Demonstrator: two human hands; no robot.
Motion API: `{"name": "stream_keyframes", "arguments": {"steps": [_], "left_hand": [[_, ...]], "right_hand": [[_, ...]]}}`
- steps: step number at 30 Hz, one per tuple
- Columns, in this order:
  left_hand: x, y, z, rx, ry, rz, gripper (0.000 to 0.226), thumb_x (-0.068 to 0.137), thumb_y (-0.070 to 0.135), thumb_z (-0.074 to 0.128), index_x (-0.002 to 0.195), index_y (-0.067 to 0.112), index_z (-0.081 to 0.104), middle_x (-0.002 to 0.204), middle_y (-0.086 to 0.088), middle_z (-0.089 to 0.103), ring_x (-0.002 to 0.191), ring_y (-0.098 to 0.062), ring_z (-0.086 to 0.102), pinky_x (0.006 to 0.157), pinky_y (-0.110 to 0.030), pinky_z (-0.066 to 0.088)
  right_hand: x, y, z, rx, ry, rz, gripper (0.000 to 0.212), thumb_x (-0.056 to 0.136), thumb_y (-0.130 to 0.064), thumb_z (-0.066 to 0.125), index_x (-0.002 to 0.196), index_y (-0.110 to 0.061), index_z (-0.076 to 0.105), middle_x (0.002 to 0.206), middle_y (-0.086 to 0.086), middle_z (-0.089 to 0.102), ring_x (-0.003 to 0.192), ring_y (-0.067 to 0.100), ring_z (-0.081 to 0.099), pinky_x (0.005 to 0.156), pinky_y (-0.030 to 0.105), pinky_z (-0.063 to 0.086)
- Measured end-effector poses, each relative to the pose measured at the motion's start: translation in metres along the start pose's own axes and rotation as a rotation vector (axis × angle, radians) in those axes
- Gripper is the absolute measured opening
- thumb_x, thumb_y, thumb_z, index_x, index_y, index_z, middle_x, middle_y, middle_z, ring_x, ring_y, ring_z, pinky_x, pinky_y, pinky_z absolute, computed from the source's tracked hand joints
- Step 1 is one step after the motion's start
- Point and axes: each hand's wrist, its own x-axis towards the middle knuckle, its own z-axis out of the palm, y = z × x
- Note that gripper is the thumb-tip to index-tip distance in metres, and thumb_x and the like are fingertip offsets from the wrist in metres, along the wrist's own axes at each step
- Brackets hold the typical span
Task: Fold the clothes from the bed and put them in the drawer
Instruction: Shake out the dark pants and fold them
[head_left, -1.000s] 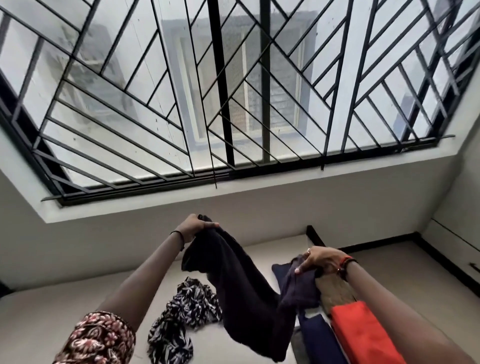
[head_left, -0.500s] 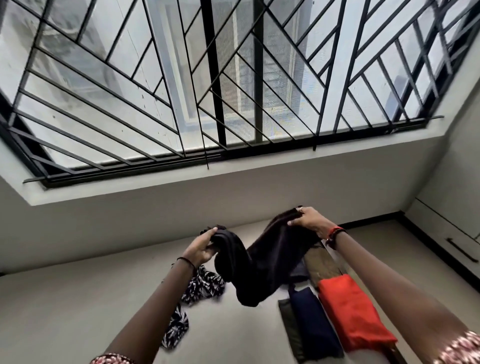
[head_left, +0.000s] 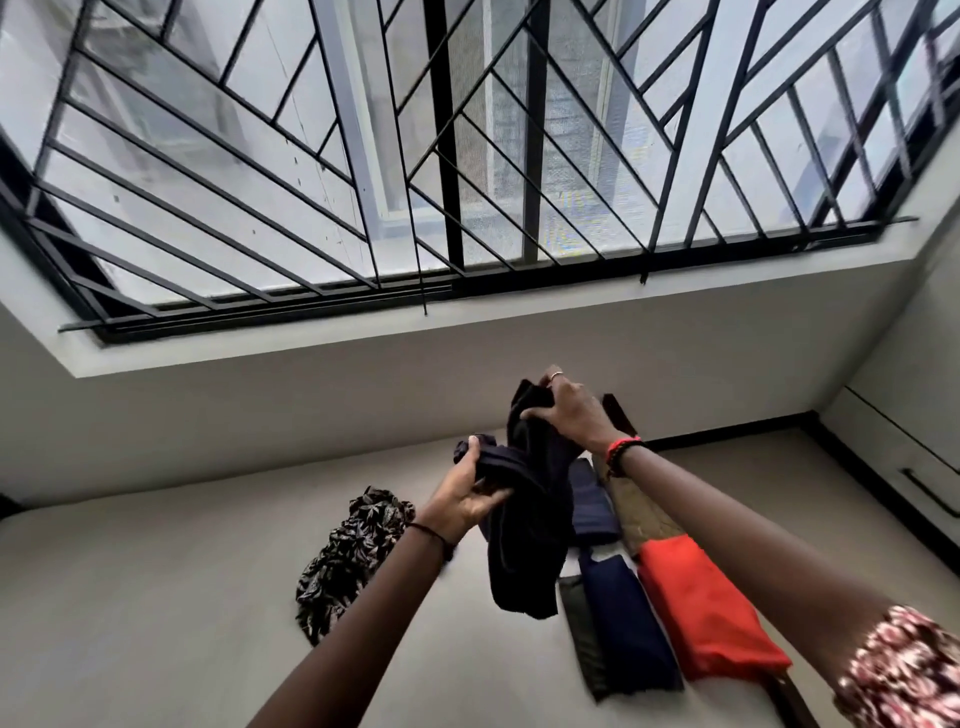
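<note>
A dark navy garment (head_left: 524, 540) hangs bunched in the air above the bed (head_left: 156, 597). My left hand (head_left: 467, 493) grips its lower left edge. My right hand (head_left: 569, 410) grips its top edge, higher and to the right. On the bed's right side lie folded clothes in a row: a red one (head_left: 701, 608), a navy one (head_left: 621, 618), a dark green one (head_left: 582, 634), a brown one (head_left: 641, 512) and another navy one (head_left: 589, 501). A black-and-white patterned garment (head_left: 348, 556) lies crumpled on the bed to the left.
A wall with a large barred window (head_left: 467, 156) rises behind the bed. At the right stands a white cabinet with a drawer and black handle (head_left: 930, 493). The bed's dark frame edge (head_left: 727, 441) runs along the right.
My hands have come closer together, the right one staying higher. The dark garment, earlier stretched between them, now hangs bunched and doubled.
</note>
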Motion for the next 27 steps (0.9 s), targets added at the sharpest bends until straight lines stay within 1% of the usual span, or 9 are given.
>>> {"name": "stream_keyframes", "arguments": {"steps": [3, 8, 11, 14, 19, 21, 24, 25, 27], "left_hand": [[-0.009, -0.002, 0.005, -0.029, 0.019, -0.009, 0.055, 0.098, 0.038, 0.042, 0.134, -0.003, 0.041, 0.136, -0.02, 0.047, 0.133, -0.031, 0.039, 0.111, -0.045, 0.023], [-0.003, -0.005, -0.005, -0.109, 0.022, -0.021, 0.055, 0.098, 0.041, 0.038, 0.138, 0.003, 0.041, 0.144, -0.017, 0.042, 0.134, -0.03, 0.039, 0.111, -0.047, 0.022], [-0.004, -0.008, -0.006, -0.105, 0.03, -0.007, 0.054, 0.099, 0.039, 0.036, 0.138, 0.003, 0.042, 0.143, -0.018, 0.043, 0.133, -0.032, 0.039, 0.11, -0.048, 0.024], [-0.004, -0.007, -0.006, -0.123, 0.036, 0.006, 0.055, 0.099, 0.039, 0.038, 0.138, 0.001, 0.041, 0.143, -0.02, 0.043, 0.133, -0.032, 0.04, 0.11, -0.047, 0.026], [-0.001, -0.007, -0.006, -0.131, 0.072, 0.033, 0.056, 0.098, 0.04, 0.04, 0.137, 0.001, 0.04, 0.14, -0.02, 0.045, 0.131, -0.033, 0.042, 0.107, -0.049, 0.031], [0.002, -0.007, -0.009, -0.144, 0.081, 0.041, 0.055, 0.098, 0.041, 0.039, 0.138, 0.002, 0.04, 0.141, -0.02, 0.044, 0.131, -0.033, 0.042, 0.107, -0.049, 0.03], [0.005, -0.007, -0.014, -0.194, 0.082, 0.023, 0.057, 0.098, 0.042, 0.039, 0.139, 0.002, 0.039, 0.142, -0.02, 0.043, 0.132, -0.032, 0.041, 0.106, -0.044, 0.034], [0.006, -0.007, -0.015, -0.219, 0.084, 0.024, 0.057, 0.098, 0.041, 0.04, 0.139, 0.001, 0.039, 0.142, -0.02, 0.043, 0.132, -0.032, 0.042, 0.1, -0.039, 0.042], [0.01, -0.005, -0.016, -0.258, 0.098, 0.046, 0.054, 0.099, 0.038, 0.041, 0.138, 0.001, 0.04, 0.142, -0.019, 0.044, 0.131, -0.031, 0.043, 0.063, -0.03, 0.056]], "right_hand": [[-0.001, -0.006, 0.019, 0.104, -0.188, -0.04, 0.044, 0.072, -0.023, 0.081, 0.105, -0.003, 0.059, 0.098, 0.013, 0.066, 0.088, 0.021, 0.062, 0.071, 0.023, 0.045], [-0.015, -0.005, 0.023, 0.271, -0.428, -0.125, 0.027, 0.083, 0.006, 0.064, 0.11, 0.004, 0.065, 0.085, -0.001, 0.061, 0.061, -0.011, 0.052, 0.06, 0.006, 0.04], [-0.02, -0.004, 0.021, 0.112, -0.336, -0.208, 0.023, 0.083, 0.001, 0.063, 0.104, -0.001, 0.071, 0.078, -0.009, 0.06, 0.076, 0.001, 0.052, 0.062, 0.005, 0.035], [-0.022, -0.002, 0.026, -0.034, -0.21, -0.266, 0.017, 0.081, 0.0, 0.064, 0.095, 0.0, 0.073, 0.064, -0.011, 0.042, 0.077, 0.017, 0.051, 0.058, 0.013, 0.027], [-0.028, 0.003, 0.046, -0.027, -0.135, -0.258, 0.016, 0.082, -0.003, 0.06, 0.094, 0.0, 0.071, 0.083, 0.012, 0.054, 0.088, 0.03, 0.06, 0.068, 0.019, 0.034], [-0.03, 0.002, 0.05, -0.005, -0.14, -0.252, 0.021, 0.084, -0.005, 0.058, 0.101, -0.004, 0.071, 0.088, 0.013, 0.057, 0.091, 0.029, 0.059, 0.075, 0.026, 0.04], [-0.034, 0.0, 0.055, 0.066, -0.192, -0.23, 0.029, 0.087, -0.005, 0.056, 0.115, -0.004, 0.065, 0.101, 0.014, 0.061, 0.1, 0.028, 0.059, 0.082, 0.02, 0.038], [-0.037, -0.002, 0.055, 0.091, -0.223, -0.227, 0.031, 0.089, -0.006, 0.055, 0.119, -0.004, 0.062, 0.109, 0.014, 0.063, 0.105, 0.026, 0.058, 0.084, 0.018, 0.037], [-0.042, -0.005, 0.055, 0.151, -0.329, -0.194, 0.037, 0.09, -0.011, 0.057, 0.126, -0.005, 0.053, 0.118, 0.008, 0.06, 0.108, 0.017, 0.056, 0.083, 0.009, 0.036]]}}
